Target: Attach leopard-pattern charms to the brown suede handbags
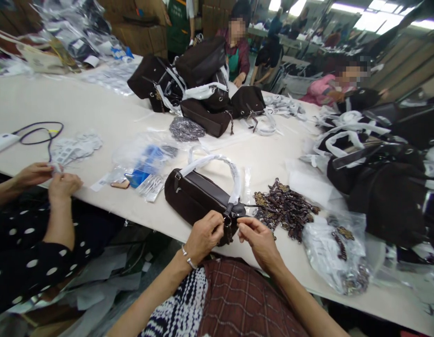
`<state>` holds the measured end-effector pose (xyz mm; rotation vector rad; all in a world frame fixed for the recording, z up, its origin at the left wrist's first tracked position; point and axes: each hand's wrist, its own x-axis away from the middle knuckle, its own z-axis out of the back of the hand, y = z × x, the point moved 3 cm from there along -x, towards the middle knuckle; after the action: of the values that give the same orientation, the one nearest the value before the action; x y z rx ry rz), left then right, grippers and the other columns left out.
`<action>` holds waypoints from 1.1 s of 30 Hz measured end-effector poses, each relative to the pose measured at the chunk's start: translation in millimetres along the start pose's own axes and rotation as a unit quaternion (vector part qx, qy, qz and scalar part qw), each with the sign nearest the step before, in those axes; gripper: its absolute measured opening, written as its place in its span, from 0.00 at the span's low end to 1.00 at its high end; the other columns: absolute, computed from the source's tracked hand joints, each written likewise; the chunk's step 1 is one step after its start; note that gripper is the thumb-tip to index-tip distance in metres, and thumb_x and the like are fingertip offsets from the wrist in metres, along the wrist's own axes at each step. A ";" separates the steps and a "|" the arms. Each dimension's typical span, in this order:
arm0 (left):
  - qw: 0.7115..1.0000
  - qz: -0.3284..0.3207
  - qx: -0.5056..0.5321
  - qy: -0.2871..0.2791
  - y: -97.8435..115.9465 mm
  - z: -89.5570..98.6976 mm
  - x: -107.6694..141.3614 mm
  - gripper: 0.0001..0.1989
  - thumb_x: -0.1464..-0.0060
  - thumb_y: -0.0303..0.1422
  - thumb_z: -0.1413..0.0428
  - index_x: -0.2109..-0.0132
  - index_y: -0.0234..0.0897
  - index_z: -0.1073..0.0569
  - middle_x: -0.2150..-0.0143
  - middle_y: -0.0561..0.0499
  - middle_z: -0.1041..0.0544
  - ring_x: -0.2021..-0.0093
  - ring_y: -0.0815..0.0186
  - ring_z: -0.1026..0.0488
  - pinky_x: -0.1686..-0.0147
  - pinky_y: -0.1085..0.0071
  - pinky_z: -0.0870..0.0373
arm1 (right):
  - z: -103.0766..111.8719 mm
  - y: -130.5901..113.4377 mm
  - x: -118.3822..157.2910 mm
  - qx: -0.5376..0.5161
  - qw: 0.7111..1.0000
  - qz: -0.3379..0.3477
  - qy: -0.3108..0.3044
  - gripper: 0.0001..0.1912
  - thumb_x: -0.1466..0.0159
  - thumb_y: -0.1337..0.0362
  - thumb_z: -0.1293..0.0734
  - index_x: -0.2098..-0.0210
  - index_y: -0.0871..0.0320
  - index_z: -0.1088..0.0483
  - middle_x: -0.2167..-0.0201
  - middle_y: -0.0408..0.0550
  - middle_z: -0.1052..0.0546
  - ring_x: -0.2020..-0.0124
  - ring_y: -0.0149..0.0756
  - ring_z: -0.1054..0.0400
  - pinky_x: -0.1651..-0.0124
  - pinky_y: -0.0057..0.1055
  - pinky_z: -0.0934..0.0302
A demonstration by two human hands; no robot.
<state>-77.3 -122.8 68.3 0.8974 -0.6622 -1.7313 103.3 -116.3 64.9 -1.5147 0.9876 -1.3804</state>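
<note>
A dark brown handbag (198, 199) lies on the table's near edge, its raised handle (234, 175) wrapped in white. At the bag's right end a dark bag charm (228, 230) hangs by the metal ring below the handle. My left hand (206, 234) is closed in a pinch at that ring, touching the charm's upper part. Just right of it, my right hand (257, 238) has thumb and forefinger pinched together by the bag's corner; what lies between those fingertips is too small to make out. A heap of brown beaded charms (287, 208) lies right of the bag.
Finished-looking brown bags (206, 79) are piled at the back, and more dark bags (381, 196) at right. A clear plastic bag (338, 252) holding charms stands near right. Blue packaging (143, 166) lies left. A co-worker's hands (64, 182) handle small tags at far left.
</note>
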 end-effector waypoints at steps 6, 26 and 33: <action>0.996 -0.026 -0.055 -0.061 -5.9 1.5 3.1 0.08 0.37 0.29 0.54 0.60 0.39 0.30 0.62 0.50 0.26 0.63 0.69 0.28 0.61 0.74 0.34 | -5.6 -4.7 3.3 0.055 0.998 0.008 0.010 0.14 0.44 0.57 0.29 0.63 0.61 0.27 0.80 0.42 0.28 0.78 0.30 0.35 0.73 0.28 0.39; 0.981 0.072 0.181 -0.009 10.5 19.6 -18.4 0.10 0.38 0.37 0.49 0.67 0.38 0.31 0.67 0.52 0.30 0.63 0.66 0.32 0.60 0.71 0.36 | -39.8 -8.0 8.9 0.060 0.997 0.039 -0.017 0.12 0.44 0.58 0.29 0.63 0.58 0.27 0.76 0.41 0.28 0.79 0.28 0.35 0.75 0.25 0.38; 0.979 -0.010 0.186 -0.087 9.4 24.1 -38.5 0.10 0.38 0.35 0.49 0.65 0.38 0.27 0.61 0.48 0.26 0.58 0.65 0.29 0.56 0.70 0.33 | -30.5 -3.1 5.6 0.063 0.998 0.021 0.013 0.12 0.43 0.56 0.30 0.68 0.60 0.26 0.83 0.39 0.30 0.82 0.27 0.39 0.78 0.25 0.43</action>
<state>-84.7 -89.0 99.2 1.0147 -1.1228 -1.7466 73.4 -122.7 70.9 -1.3787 0.9253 -1.4103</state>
